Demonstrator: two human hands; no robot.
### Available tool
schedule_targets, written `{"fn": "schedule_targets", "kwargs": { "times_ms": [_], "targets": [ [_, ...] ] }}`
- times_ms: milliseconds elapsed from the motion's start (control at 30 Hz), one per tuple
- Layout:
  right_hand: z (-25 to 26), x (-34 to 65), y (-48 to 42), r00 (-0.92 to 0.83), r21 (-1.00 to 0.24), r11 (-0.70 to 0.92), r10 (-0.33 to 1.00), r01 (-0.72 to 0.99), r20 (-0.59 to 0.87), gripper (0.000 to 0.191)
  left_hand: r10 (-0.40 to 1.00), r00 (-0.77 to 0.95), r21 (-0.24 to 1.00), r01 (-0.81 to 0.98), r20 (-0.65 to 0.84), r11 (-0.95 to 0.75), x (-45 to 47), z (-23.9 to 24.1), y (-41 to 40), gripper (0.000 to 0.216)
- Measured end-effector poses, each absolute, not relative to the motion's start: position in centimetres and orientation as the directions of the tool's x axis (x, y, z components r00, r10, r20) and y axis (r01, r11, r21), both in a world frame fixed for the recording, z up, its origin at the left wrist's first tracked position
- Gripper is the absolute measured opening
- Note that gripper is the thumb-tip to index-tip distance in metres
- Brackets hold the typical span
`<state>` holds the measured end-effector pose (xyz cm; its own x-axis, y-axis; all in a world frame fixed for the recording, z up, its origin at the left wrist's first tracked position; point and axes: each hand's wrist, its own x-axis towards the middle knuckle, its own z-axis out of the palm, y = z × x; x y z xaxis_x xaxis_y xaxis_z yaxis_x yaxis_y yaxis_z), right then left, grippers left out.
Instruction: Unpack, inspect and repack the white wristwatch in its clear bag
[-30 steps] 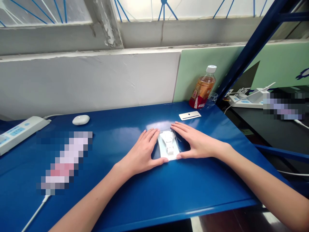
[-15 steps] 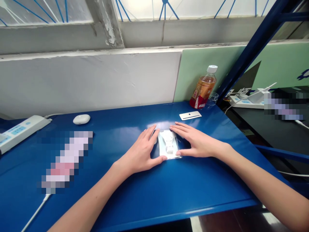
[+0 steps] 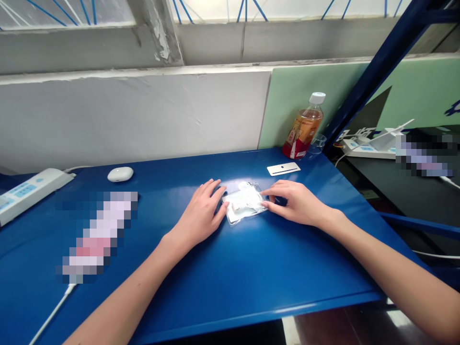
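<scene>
A clear plastic packet [image 3: 239, 211] lies on the blue desk between my hands, turned at an angle. Inside is something white, maybe a coiled cable; glare hides its details. My right hand [image 3: 296, 203] pinches the packet's right edge between thumb and forefinger. At the packet's left edge rests my left hand [image 3: 203, 208], its fingers apart and its thumb touching the corner. A white card with a dark slit [image 3: 283, 169] lies just behind my right hand.
A drink bottle [image 3: 304, 127] stands at the back right by a blue metal post [image 3: 373, 72]. To the left are a white earbud case [image 3: 120, 174], a power strip [image 3: 36, 191] and a blurred-out phone [image 3: 104, 230] with a white cable [image 3: 52, 314]. A wall closes off the back.
The packet has turned from nearly upright to lying slantwise. My right fingers have closed in on its right edge, while my left hand has shifted slightly left and its thumb drawn back.
</scene>
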<state>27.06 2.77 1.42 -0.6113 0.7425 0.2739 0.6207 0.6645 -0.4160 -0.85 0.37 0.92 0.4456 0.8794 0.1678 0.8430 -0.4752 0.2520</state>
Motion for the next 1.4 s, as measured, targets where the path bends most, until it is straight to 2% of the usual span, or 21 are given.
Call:
{"fn": "schedule_targets", "kwargs": {
  "times_ms": [100, 167, 267, 333, 467, 700, 1000, 1400],
  "targets": [
    [1.5, 27.1, 2.9, -0.622, -0.406, 0.685, 0.725, 0.605, 0.296, 0.034, 0.853, 0.501, 0.271, 0.809, 0.146, -0.522, -1.0, 1.0, 0.4, 0.062],
    [1.4, 27.3, 3.1, -0.651, -0.389, 0.705, 0.704, 0.593, 0.283, 0.05, 0.823, 0.554, 0.286, 0.774, 0.128, -0.565, -1.1, 1.1, 0.3, 0.074],
    [1.1, 27.8, 3.3, -0.694, -0.414, 0.695, 0.696, 0.588, 0.184, 0.071, 0.811, 0.575, 0.308, 0.756, 0.11, -0.578, -1.3, 1.2, 0.3, 0.077],
    [0.8, 28.0, 3.4, -0.703, -0.448, 0.675, 0.698, 0.586, 0.133, 0.074, 0.822, 0.563, 0.318, 0.767, 0.085, -0.558, -1.6, 1.2, 0.4, 0.078],
    [0.8, 28.2, 3.5, -0.694, -0.457, 0.666, 0.707, 0.589, 0.135, 0.08, 0.85, 0.525, 0.329, 0.795, 0.047, -0.51, -2.2, 1.2, 0.8, 0.084],
    [1.0, 28.1, 3.7, -0.687, -0.423, 0.662, 0.717, 0.618, 0.118, 0.087, 0.843, 0.538, 0.341, 0.788, 0.024, -0.512, -2.4, 1.4, 1.0, 0.09],
    [1.0, 28.0, 3.7, -0.677, -0.448, 0.649, 0.726, 0.615, 0.121, 0.082, 0.843, 0.537, 0.302, 0.802, 0.012, -0.515, -2.3, 1.3, 0.9, 0.085],
    [1.1, 27.9, 3.6, -0.678, -0.431, 0.648, 0.728, 0.628, 0.106, 0.084, 0.841, 0.541, 0.256, 0.814, -0.003, -0.522, -2.0, 1.7, 0.7, 0.089]
  ]
}}
